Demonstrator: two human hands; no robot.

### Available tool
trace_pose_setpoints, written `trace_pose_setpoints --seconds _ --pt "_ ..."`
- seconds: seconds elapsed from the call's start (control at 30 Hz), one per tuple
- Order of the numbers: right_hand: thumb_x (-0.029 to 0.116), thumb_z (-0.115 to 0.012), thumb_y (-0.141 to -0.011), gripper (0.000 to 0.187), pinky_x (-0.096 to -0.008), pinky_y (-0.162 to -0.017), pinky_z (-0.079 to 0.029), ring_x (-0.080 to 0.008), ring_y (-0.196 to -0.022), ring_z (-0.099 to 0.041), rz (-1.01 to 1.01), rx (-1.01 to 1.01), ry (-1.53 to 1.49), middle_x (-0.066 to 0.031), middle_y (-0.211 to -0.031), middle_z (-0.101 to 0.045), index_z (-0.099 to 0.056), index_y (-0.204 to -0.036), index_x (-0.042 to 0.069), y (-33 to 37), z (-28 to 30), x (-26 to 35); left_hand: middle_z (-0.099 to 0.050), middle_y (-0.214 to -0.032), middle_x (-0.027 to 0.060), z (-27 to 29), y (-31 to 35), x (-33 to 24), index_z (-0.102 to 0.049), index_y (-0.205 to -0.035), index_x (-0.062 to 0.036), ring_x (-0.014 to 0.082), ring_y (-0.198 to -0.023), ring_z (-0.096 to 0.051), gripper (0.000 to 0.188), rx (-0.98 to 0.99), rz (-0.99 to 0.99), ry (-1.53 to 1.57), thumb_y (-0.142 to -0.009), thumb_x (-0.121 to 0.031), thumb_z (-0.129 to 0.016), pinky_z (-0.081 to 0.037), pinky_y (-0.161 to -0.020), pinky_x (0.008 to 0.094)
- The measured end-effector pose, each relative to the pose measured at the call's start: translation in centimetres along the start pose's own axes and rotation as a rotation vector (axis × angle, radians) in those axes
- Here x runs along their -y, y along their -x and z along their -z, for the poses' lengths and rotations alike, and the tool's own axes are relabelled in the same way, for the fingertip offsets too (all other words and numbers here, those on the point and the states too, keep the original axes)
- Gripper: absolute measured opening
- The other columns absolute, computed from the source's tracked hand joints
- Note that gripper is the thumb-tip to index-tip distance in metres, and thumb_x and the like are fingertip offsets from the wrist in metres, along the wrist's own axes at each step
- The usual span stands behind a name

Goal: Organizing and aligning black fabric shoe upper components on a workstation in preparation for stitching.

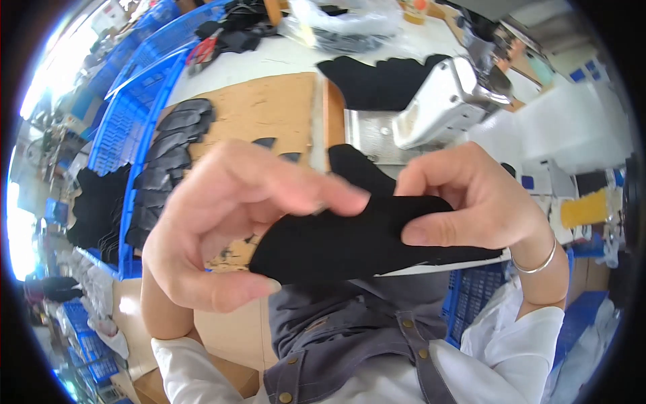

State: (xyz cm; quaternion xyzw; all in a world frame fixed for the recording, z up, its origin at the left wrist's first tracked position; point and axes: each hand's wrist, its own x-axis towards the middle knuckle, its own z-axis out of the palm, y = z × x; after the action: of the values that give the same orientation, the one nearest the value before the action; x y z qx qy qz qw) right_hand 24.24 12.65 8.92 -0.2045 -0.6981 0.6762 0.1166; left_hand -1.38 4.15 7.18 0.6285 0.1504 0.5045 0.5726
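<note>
In front of my body I hold a curved black fabric piece (323, 246), smooth-faced and bent over. My right hand (478, 202) is closed on its right part, thumb on the near face and fingers behind the upper edge. At the left end, my left hand (202, 222) curls around the piece. Its thumb touches the lower left corner, and its slightly blurred fingers meet the upper edge. Behind rests another black piece (360, 168), partly hidden by my hands. A white sewing machine (441, 101) with a metal bed plate (367, 131) stands just beyond.
Overlapping dark cut pieces (171, 148) lie along a brown board (269, 101) at left, beside a blue crate (128, 128). More black fabric (383, 81) lies behind the machine. Farther back are red-handled scissors (200, 52) and a clear plastic bag (343, 27). A yellow spool (584, 210) stands at right.
</note>
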Motion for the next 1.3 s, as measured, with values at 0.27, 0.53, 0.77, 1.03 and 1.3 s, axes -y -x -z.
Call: trace_pose_setpoints --seconds 0.27,0.53,0.77,1.03,1.3 --pt "0.010 -0.073 -0.082 0.017 -0.0221 -0.059 -0.042 -0.0041 -0.066 -0.049 -0.067 -0.368 0.334 -0.0027 -0.071 -0.061 -0.063 -0.090 -0.002 7.5 0.6 -2.4 -0.067 -0.100 0.0151 -3.4 -6.3 5.0 -0.059 -0.115 0.0055 0.0107 -0.082 -0.063 0.045 0.093 0.849 -0.271 -0.078 -0.012 -0.077 -0.051 -0.072 0.0233" --pt "0.007 -0.077 -0.073 0.026 -0.0311 -0.063 -0.047 -0.0264 -0.069 -0.060 0.021 -0.472 0.630 -0.0135 -0.079 -0.062 -0.061 -0.091 -0.002 8.3 0.0 -5.1 -0.052 -0.060 0.0043 -5.5 -7.2 7.2 -0.058 -0.080 0.0010 0.0071 -0.053 -0.039 0.028 0.170 0.545 -0.854 -0.079 -0.019 -0.078 -0.032 -0.047 0.0267" --pt "0.009 -0.075 -0.074 0.029 -0.0359 -0.065 -0.049 -0.0366 -0.077 -0.062 -0.064 -0.395 0.592 -0.0184 -0.083 -0.064 -0.058 -0.093 -0.004 7.8 0.7 -4.4 -0.045 -0.055 0.0068 -5.6 -7.1 7.4 -0.058 -0.079 0.0005 0.0117 -0.048 -0.035 0.033 0.204 0.500 -0.942 -0.075 -0.023 -0.081 -0.031 -0.045 0.0277" --pt "0.008 -0.076 -0.073 0.029 -0.0359 -0.066 -0.049 -0.0369 -0.079 -0.062 -0.048 -0.408 0.630 -0.0179 -0.084 -0.064 -0.057 -0.093 -0.004 7.7 0.3 -4.4 -0.043 -0.052 0.0065 -5.4 -6.8 7.5 -0.056 -0.077 0.0000 0.0114 -0.046 -0.033 0.034 0.195 0.486 -0.965 -0.074 -0.022 -0.082 -0.029 -0.043 0.0278" --pt "0.008 -0.076 -0.073 0.028 -0.0366 -0.065 -0.048 -0.0368 -0.077 -0.062 -0.038 -0.406 0.644 -0.0178 -0.083 -0.063 -0.058 -0.092 -0.003 7.7 0.4 -4.7 -0.043 -0.053 0.0063 -5.3 -7.0 7.5 -0.055 -0.076 0.0000 0.0105 -0.046 -0.034 0.034 0.229 0.469 -0.935 -0.074 -0.021 -0.081 -0.030 -0.044 0.0273"
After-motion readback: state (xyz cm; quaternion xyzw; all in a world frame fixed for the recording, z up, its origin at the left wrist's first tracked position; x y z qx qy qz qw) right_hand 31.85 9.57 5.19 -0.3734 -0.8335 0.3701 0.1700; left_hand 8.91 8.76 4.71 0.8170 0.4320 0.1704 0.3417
